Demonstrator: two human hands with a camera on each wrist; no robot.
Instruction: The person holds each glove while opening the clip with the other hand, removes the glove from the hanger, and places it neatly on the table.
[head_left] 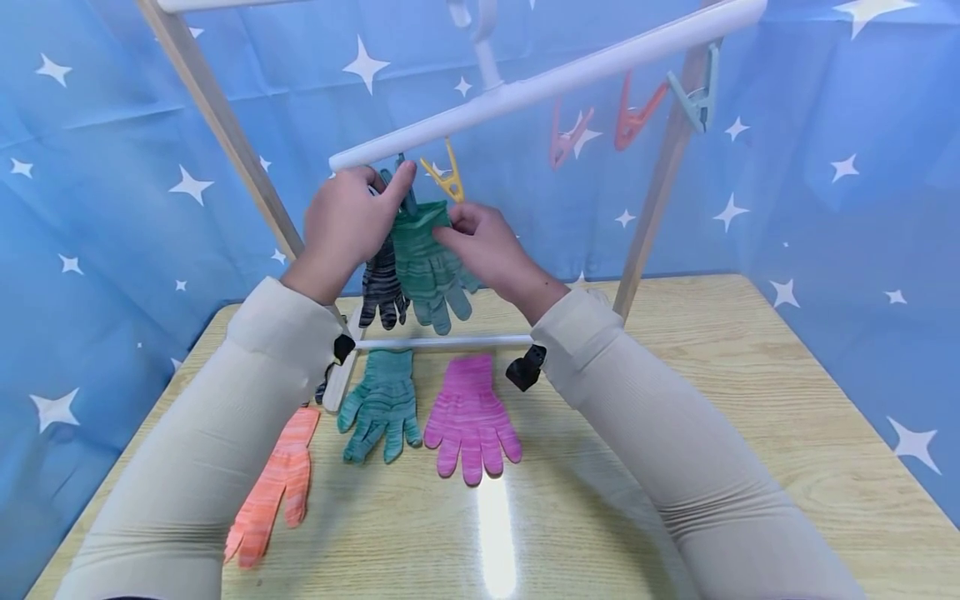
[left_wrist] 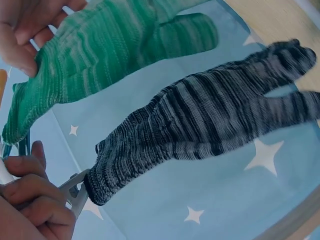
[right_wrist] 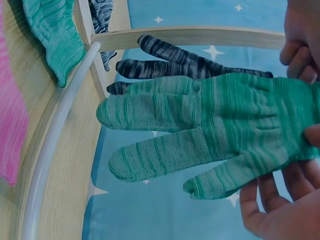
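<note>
Green glove [head_left: 427,267] hangs at the white bar [head_left: 540,83], right hand [head_left: 487,246] pinching its cuff, left hand [head_left: 348,225] squeezing a clip beside the clipped striped glove [head_left: 381,287], three gloves left on the table [head_left: 675,417].

This looks like a staged recording booth rather than a home. A blue cloth backdrop [head_left: 90,167] printed with white stars closes in every side of a pale wooden table [head_left: 750,400]. A small drying rack [head_left: 540,83] with coloured clothes pegs [head_left: 633,112] stands across the top of the frame.
</note>
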